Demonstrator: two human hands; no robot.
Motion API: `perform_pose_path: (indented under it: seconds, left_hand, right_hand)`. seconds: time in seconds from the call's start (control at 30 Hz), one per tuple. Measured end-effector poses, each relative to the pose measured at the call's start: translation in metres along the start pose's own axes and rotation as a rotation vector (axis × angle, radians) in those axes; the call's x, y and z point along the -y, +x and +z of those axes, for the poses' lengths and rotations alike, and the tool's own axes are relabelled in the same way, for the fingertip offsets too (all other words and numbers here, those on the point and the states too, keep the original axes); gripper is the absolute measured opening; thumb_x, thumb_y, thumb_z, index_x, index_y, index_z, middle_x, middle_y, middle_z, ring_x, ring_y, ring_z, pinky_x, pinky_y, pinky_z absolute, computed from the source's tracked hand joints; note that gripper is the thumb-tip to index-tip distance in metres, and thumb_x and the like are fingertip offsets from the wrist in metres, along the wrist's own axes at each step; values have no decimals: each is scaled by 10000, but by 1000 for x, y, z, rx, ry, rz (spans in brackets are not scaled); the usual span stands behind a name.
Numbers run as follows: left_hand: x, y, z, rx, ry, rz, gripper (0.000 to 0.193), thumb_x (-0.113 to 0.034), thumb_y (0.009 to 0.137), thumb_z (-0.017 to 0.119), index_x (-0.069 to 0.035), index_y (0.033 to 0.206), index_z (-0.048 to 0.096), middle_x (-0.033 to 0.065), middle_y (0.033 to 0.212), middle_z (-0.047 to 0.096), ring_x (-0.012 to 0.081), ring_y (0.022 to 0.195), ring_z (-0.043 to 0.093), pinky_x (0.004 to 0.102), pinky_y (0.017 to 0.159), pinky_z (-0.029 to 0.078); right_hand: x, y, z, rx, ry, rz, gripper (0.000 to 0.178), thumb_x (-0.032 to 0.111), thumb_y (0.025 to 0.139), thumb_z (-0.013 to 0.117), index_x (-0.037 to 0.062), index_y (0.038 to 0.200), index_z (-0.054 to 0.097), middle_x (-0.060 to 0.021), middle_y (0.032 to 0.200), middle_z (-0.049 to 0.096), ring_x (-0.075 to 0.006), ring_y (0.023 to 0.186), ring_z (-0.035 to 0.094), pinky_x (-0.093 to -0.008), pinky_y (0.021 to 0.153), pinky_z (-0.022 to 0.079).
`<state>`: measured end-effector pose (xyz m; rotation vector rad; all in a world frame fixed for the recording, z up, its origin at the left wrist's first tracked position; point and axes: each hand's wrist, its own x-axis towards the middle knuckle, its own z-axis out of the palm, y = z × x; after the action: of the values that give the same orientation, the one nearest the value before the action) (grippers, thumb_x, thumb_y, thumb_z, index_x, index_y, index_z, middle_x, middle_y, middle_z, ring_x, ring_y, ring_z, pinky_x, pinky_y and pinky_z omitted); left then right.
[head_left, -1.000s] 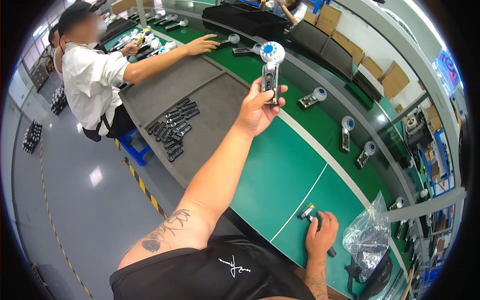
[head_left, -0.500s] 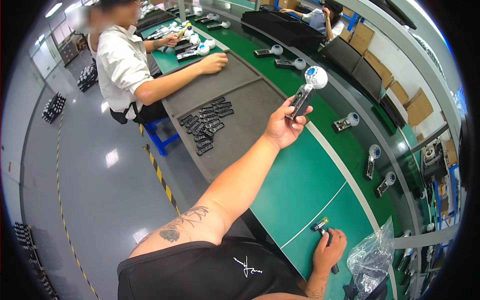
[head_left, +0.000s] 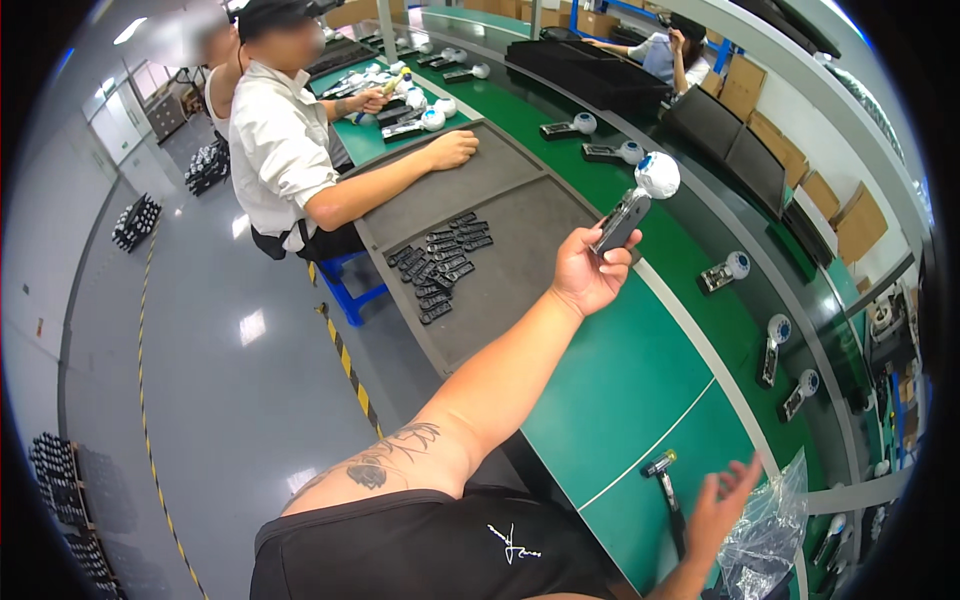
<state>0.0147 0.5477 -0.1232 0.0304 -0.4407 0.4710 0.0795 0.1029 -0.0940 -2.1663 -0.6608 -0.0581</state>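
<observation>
My left hand [head_left: 594, 275] is raised over the table, its fingers wrapped round the black handle of a handheld device [head_left: 626, 219]. The device stands tilted, with a white ball head bearing a blue round mark on top. My right hand [head_left: 722, 508] is lifted with its fingers spread and nothing in it, slightly blurred. Just left of it, a small hammer [head_left: 670, 495] with a yellowish face and dark handle lies on the green tabletop [head_left: 610, 400]. A crumpled clear plastic bag [head_left: 765, 540] sits close to the right hand's other side.
A dark tray [head_left: 520, 240] holds a cluster of black plastic parts [head_left: 445, 260]. Several ball-headed devices, such as one device [head_left: 725, 272], lie along the green belt [head_left: 690, 225] beyond. At the left a co-worker [head_left: 285, 150] sits with a forearm across the tray.
My right hand has let go of the hammer and moved right, its fingers spreading. My left hand has turned the device, so its smooth handle side shows. The view has shifted a little.
</observation>
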Motion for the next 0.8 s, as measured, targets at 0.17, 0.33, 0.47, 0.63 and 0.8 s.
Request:
perform_pose_path:
  seconds: [0.17, 0.33, 0.47, 0.63, 0.8]
  left_hand:
    - [-1, -6, -9, -39, -68, -52, 523, -200, 981, 569, 44, 1440, 516, 244, 1222, 694, 126, 715, 595, 201, 551, 458]
    - [-10, -7, -4, -14, -84, -66, 509, -244, 1003, 581, 107, 1367, 525, 234, 1223, 684, 118, 703, 584, 210, 556, 459]
    - [-16, -1, -13, -11, -69, -48, 510, -264, 1018, 576, 115, 1357, 532, 226, 1213, 692, 111, 686, 578, 207, 541, 447]
    - [-17, 0, -23, -42, -45, -24, 487, -248, 1020, 569, 69, 1388, 538, 218, 1209, 702, 112, 682, 574, 208, 537, 434]
    - [-12, 1, -28, -74, 25, -28, 471, -195, 1000, 573, -22, 1435, 530, 217, 1230, 695, 132, 713, 578, 224, 574, 440]
  right_hand:
    - [-13, 88, -88, -516, 339, 29, 715, 108, 1067, 563, 121, 1703, 235, -216, 1486, 549, -225, 1066, 616, -301, 918, 503]
    - [-104, 133, -211, -433, 1283, -5, 600, 178, 1109, 547, 35, 1648, 325, -198, 1532, 534, -191, 1099, 628, -290, 933, 517]
    - [-106, 123, -190, -417, 1384, -27, 514, 163, 1110, 533, 43, 1596, 416, -169, 1443, 595, -175, 1012, 618, -278, 864, 515]
    - [-25, 58, -68, -613, 283, 245, 446, 113, 1007, 564, 149, 1443, 649, 10, 857, 623, -136, 603, 423, -268, 582, 361]
    - [-18, 27, 31, 264, -197, -547, 330, 40, 875, 698, 51, 1197, 772, -50, 818, 643, -155, 617, 477, -297, 587, 406]
